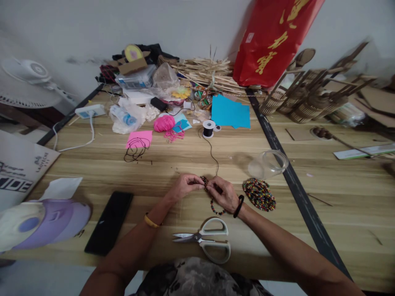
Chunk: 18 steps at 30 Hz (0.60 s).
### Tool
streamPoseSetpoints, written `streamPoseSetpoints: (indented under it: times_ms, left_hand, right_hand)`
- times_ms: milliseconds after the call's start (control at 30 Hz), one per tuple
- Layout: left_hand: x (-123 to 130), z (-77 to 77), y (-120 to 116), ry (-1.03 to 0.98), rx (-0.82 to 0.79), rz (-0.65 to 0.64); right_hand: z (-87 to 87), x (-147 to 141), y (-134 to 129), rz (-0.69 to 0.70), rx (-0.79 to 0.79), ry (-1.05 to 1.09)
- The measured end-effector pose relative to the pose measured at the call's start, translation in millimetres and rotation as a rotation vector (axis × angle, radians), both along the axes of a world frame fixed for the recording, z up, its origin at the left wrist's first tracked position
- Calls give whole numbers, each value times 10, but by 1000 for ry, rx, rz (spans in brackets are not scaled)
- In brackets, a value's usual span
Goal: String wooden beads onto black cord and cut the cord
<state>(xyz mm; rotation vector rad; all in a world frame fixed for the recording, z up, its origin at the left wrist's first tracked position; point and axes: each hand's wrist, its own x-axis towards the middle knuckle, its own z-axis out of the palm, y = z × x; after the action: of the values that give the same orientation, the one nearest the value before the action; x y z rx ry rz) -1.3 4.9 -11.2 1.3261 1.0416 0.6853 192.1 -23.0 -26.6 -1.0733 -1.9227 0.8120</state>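
A string of small multicoloured beads [217, 212] passes between my two hands over the middle of the wooden table. My left hand [187, 186] pinches it with thumb and fingertips. Close against that, my right hand [224, 192] has its fingers closed on the same string, and part of the beads curls out below the palm. From the hands a thin black cord runs up to a white spool of black cord [208, 129]. A pile of strung beads [259, 194] lies right of my right hand. Scissors with white handles [203, 238] rest below the hands, blades pointing left.
A clear jar [274, 163] lies above the bead pile. Left are a black phone [109, 222] and a purple-and-white object [58, 222]. Farther back sit pink yarn [164, 123], blue paper sheets [230, 112], looped black cord on pink paper [139, 139] and a power strip [90, 111].
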Motion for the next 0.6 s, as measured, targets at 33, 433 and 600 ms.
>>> streamPoseSetpoints:
  times_ms: [33,433,600]
  left_hand:
    - [-1,-8,1,-5,-3,2]
    - [-8,-8,8,-4,-5,-1]
    - [-10,-21,6,-10,2,-5]
  right_hand:
    - [3,0,0,-1,1,1]
    - [20,-1,-1,4,-4,4]
    - [4,0,-3,7,-4,13]
